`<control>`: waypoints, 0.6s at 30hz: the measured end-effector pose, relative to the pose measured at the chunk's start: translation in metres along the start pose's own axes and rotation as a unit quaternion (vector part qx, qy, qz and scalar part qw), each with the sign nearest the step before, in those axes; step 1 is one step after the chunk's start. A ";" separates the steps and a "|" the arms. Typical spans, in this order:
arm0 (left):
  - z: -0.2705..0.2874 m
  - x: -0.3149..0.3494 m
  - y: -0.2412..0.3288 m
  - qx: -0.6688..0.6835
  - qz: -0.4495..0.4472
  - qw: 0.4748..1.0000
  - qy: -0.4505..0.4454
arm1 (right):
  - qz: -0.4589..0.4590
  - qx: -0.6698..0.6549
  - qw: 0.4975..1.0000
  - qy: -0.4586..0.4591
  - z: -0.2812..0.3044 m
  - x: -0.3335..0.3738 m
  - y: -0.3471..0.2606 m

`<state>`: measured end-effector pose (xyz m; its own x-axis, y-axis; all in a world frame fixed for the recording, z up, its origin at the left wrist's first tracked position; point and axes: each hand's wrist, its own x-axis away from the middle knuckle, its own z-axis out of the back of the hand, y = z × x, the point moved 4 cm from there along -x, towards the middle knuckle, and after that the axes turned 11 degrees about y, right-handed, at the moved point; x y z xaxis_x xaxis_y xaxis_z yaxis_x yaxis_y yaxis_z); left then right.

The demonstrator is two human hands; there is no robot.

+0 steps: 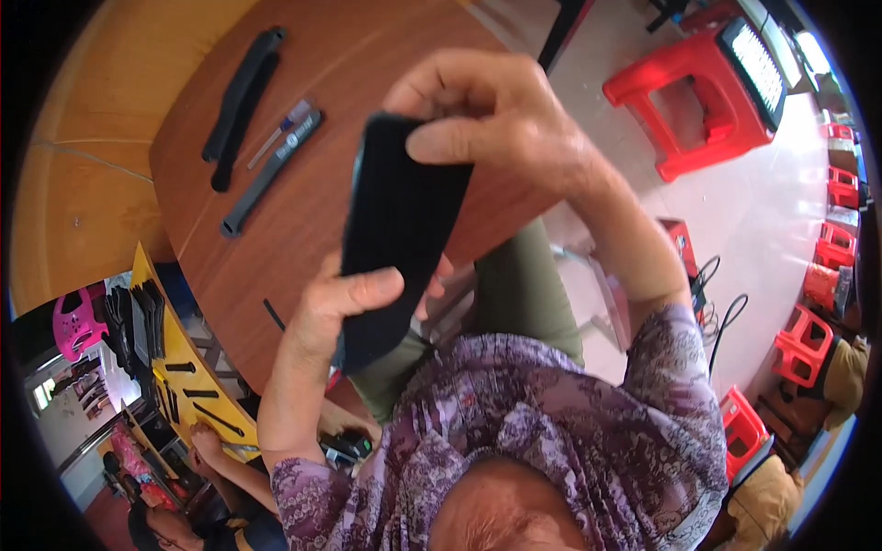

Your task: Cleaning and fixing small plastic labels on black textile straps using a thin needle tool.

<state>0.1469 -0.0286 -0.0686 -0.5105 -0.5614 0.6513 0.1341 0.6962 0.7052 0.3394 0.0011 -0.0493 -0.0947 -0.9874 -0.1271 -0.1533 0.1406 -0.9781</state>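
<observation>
A flat, dark, elongated piece [409,207], apparently of fabric or padded sheet, is held up over the near part of the brown table. My left hand [347,308] grips it near its lower end, thumb lying across the face and fingers wrapped behind. At the upper end my right hand [496,110] pinches the edge, with its thumb on the face and the other fingers curled at the back. Two dark grey straps [241,101] lie at the table's far left. Beside them are a pen [280,133] and a narrow grey strap with white print [273,173].
The brown wooden table [377,37] has a curved edge and meets a lighter wooden surface [83,193] at left. A red stool [675,96] stands at right. At lower left, a co-worker's hand [207,443] is over a yellow table [216,404] bearing dark strips.
</observation>
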 end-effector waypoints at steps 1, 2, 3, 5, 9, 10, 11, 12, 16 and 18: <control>-0.001 -0.001 0.002 0.014 -0.001 1.000 -0.005 | 0.041 0.030 0.999 -0.002 -0.002 -0.003 -0.001; -0.001 0.000 0.000 0.029 -0.002 1.000 -0.009 | 0.083 0.061 0.995 -0.005 -0.005 -0.004 -0.001; -0.002 -0.002 0.000 0.035 -0.019 0.999 -0.005 | 0.078 0.068 0.995 0.000 -0.006 -0.008 0.003; 0.001 -0.005 -0.008 0.045 -0.003 0.999 -0.006 | 0.063 0.069 0.996 -0.008 -0.006 -0.009 0.013; -0.003 -0.006 -0.009 0.063 0.008 0.997 -0.042 | 0.093 0.080 0.992 0.001 -0.002 -0.007 0.020; -0.002 -0.007 -0.009 0.064 0.011 0.997 -0.041 | 0.115 0.079 0.990 0.010 -0.002 -0.006 0.022; -0.002 -0.008 -0.009 0.059 0.015 0.997 -0.045 | 0.113 0.078 0.990 0.010 -0.001 -0.006 0.023; 0.000 -0.007 -0.010 0.056 0.019 0.997 -0.045 | 0.103 0.077 0.992 0.017 -0.003 -0.006 0.026; 0.003 -0.005 -0.013 0.136 0.038 0.988 -0.065 | -0.074 -0.047 0.996 0.021 0.002 -0.013 0.033; 0.006 -0.005 -0.005 0.156 -0.010 0.983 -0.101 | -0.123 0.008 0.986 0.111 0.013 -0.015 0.025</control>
<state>0.1440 -0.0263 -0.0773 -0.6733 -0.4982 0.5464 -0.1281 0.8064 0.5773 0.3499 0.0181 -0.0737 -0.2699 -0.9509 0.1513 -0.1829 -0.1037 -0.9777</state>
